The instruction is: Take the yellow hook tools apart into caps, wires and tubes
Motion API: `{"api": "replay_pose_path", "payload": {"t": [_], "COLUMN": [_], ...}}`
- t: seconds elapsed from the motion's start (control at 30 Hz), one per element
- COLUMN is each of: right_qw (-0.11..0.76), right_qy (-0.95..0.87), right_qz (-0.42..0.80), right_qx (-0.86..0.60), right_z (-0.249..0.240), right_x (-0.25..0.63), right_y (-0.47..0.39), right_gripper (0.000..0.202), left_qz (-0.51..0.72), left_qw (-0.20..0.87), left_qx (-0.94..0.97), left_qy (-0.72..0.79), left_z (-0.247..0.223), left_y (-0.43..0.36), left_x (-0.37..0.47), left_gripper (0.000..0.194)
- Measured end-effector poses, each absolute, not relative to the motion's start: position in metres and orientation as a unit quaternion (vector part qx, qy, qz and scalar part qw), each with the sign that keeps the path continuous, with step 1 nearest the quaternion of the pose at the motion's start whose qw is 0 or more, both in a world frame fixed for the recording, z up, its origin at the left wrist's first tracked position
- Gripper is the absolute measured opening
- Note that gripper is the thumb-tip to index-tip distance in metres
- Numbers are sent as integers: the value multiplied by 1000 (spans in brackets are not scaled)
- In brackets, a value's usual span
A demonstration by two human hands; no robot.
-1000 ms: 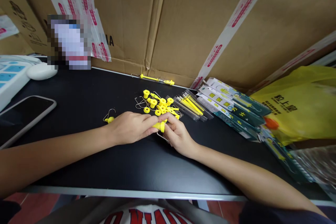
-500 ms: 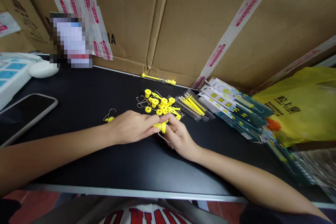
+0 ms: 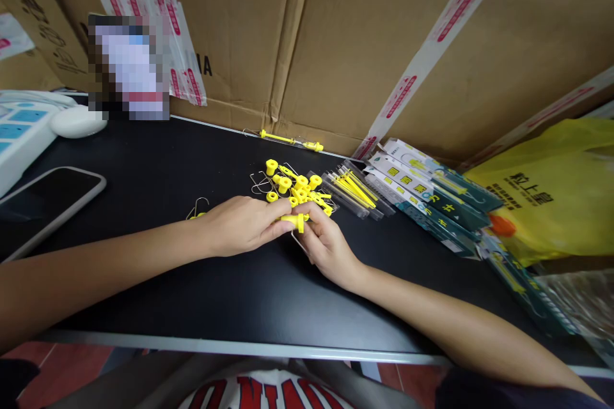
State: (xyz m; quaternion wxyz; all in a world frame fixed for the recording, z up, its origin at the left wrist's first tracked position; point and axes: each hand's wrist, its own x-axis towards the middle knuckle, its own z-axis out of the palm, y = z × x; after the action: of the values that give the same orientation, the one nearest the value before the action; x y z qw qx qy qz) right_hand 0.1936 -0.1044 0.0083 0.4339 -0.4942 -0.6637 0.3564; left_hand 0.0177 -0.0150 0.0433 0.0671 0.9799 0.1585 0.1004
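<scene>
My left hand (image 3: 247,227) pinches a yellow plastic cap (image 3: 293,222) between thumb and fingers, its flanged end facing right. Close against it, my right hand (image 3: 329,243) has its fingers curled round a thin bent metal hook (image 3: 300,243) just below the cap. Whether hook and cap are joined is hidden by the fingers. Just beyond both hands lies a pile of yellow plastic parts (image 3: 284,185) with wire hooks and springs. Another hook (image 3: 196,206) with a yellow piece lies behind my left wrist, partly covered by it.
Clear tubes with yellow rods (image 3: 357,188) lie right of the pile, then printed boxes (image 3: 426,195) and a yellow bag (image 3: 542,192). An assembled piece (image 3: 278,138) rests at the table's back edge. A phone (image 3: 52,208) and a power strip (image 3: 23,134) are at left.
The yellow cap between my hands has turned slightly to lie more level. Both hands otherwise keep nearly the same place, and the view has shifted slightly.
</scene>
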Motion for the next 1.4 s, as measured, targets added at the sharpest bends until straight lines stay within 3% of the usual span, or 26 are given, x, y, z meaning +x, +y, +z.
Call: {"api": "replay_pose_path", "payload": {"t": [0.4,0.9,1.17,1.4], "right_qw": [436,483,493,492], "right_qy": [-687,-528,-525,-522], "right_qz": [361,562,552,554], "right_qx": [-455,-415,-421,-423], "right_z": [5,7,6,6], "right_x": [198,193,192,192], "right_y": [-102,-102,-105,-106], "right_gripper": [17,16,21,20], "left_qz": [90,113,94,90], "left_qw": [135,14,68,28], "left_qx": [978,983,982,988], "left_qy": [129,142,150,123], "left_z": [49,41,42,44], "left_y": [-10,-15,-16,-14], "left_x": [18,19,17,18], "left_gripper": [31,35,32,27]}}
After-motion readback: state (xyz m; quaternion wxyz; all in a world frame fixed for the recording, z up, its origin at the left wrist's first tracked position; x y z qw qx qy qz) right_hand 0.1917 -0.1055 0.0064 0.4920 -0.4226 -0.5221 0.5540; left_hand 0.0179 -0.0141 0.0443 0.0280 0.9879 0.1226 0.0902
